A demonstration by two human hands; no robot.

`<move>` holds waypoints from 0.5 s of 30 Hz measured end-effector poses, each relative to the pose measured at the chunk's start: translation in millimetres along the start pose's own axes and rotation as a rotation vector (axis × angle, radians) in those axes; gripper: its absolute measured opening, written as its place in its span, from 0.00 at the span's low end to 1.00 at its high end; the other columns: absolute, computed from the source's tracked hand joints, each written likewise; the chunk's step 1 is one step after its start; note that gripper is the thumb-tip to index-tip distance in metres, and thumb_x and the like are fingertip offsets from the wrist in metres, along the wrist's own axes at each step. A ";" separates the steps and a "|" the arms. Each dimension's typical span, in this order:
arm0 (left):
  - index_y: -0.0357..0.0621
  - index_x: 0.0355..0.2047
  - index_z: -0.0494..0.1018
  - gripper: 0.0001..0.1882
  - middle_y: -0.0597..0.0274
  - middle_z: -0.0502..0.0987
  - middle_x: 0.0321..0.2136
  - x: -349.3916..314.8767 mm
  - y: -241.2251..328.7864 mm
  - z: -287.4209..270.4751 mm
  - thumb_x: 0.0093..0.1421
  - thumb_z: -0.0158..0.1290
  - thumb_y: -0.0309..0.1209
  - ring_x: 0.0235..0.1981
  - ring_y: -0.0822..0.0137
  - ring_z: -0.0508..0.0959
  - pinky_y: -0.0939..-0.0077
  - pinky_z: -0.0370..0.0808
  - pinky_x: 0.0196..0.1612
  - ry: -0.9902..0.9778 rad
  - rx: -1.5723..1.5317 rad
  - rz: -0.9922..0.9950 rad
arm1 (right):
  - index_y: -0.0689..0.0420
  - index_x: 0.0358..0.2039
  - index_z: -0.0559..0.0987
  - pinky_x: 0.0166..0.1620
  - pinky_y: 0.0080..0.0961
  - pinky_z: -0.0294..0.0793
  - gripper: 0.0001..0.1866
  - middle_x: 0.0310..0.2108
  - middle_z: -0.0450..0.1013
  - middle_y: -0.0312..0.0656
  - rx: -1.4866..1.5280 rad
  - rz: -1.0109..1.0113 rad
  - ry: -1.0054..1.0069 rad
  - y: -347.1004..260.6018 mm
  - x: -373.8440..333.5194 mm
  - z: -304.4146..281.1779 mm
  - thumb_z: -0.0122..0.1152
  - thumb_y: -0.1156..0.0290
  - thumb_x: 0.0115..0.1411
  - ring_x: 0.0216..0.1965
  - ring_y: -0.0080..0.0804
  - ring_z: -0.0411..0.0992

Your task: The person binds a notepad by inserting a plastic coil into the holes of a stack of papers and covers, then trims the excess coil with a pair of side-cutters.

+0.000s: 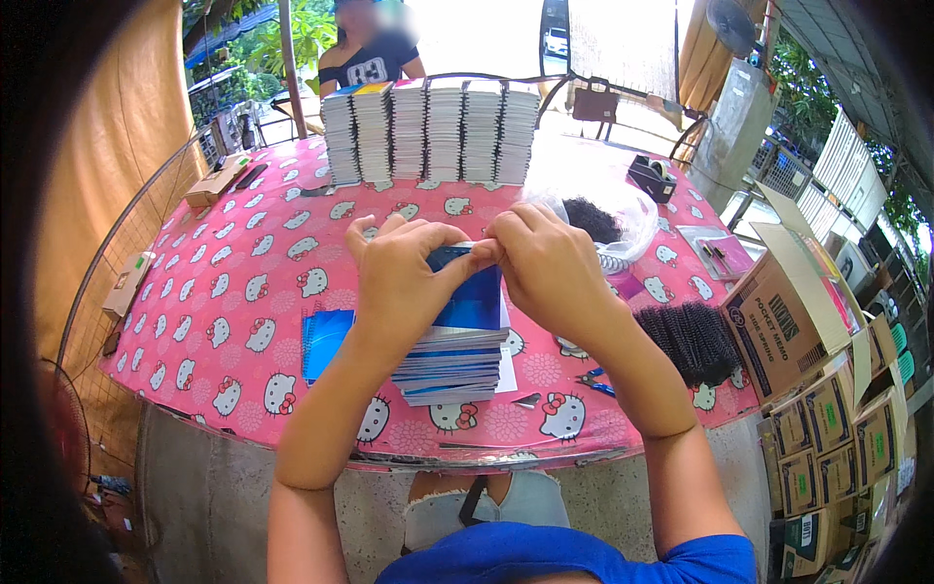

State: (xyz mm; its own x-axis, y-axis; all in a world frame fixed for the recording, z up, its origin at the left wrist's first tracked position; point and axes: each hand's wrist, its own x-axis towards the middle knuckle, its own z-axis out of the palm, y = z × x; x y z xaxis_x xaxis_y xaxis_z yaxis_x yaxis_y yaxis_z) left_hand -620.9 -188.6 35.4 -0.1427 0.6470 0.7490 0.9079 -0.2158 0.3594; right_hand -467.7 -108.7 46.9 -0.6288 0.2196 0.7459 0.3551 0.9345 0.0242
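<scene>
A blue-covered notebook (475, 300) is raised at its far edge, over a stack of similar notebooks (449, 366) in front of me. My left hand (413, 255) is closed, thumb and fingers pinching that far edge. Beside it, my right hand (547, 255) is closed too, its fingertips bunched at the corner of the same edge. What lies between the right fingertips is hidden. To the left of the stack, partly behind my forearm, lies another blue notebook (321, 343) with a coil along its side.
Tall stacks of spiral notebooks (443, 131) stand at the far side, before a seated person (368, 58). On the right are black coils (686, 343), a plastic bag (637, 219) holding coils, blue-handled cutters (595, 383), a tape dispenser (652, 178) and an open carton (790, 310).
</scene>
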 end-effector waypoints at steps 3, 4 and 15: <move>0.47 0.27 0.81 0.14 0.65 0.79 0.25 -1.1 -0.4 1.0 0.48 0.63 0.44 0.32 0.67 0.74 0.56 0.52 0.56 -0.006 -0.011 0.014 | 0.59 0.30 0.72 0.35 0.39 0.72 0.06 0.29 0.70 0.46 0.261 0.096 -0.056 4.1 -0.9 -9.8 0.56 0.71 0.56 0.34 0.48 0.72; 0.47 0.27 0.81 0.14 0.66 0.79 0.25 -0.8 1.6 2.1 0.47 0.64 0.43 0.31 0.69 0.74 0.58 0.53 0.56 -0.002 -0.003 0.020 | 0.60 0.30 0.72 0.35 0.39 0.72 0.05 0.29 0.70 0.47 0.323 0.113 -0.060 5.6 -1.2 -10.3 0.56 0.72 0.56 0.33 0.49 0.72; 0.47 0.30 0.80 0.13 0.63 0.79 0.30 -8.8 -0.9 -6.3 0.47 0.64 0.39 0.36 0.65 0.74 0.53 0.54 0.56 0.122 0.020 0.128 | 0.63 0.37 0.76 0.39 0.45 0.70 0.11 0.30 0.72 0.55 -0.093 0.640 -0.272 169.6 -99.7 9.5 0.53 0.76 0.52 0.38 0.53 0.72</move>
State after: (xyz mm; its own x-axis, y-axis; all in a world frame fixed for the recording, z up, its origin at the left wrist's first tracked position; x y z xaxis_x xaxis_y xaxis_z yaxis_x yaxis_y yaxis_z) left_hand -622.9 -198.8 32.0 -0.0714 0.5214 0.8503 0.9291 -0.2754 0.2469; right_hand -351.3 30.6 -29.8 -0.4226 0.7925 0.4397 0.7636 0.5727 -0.2983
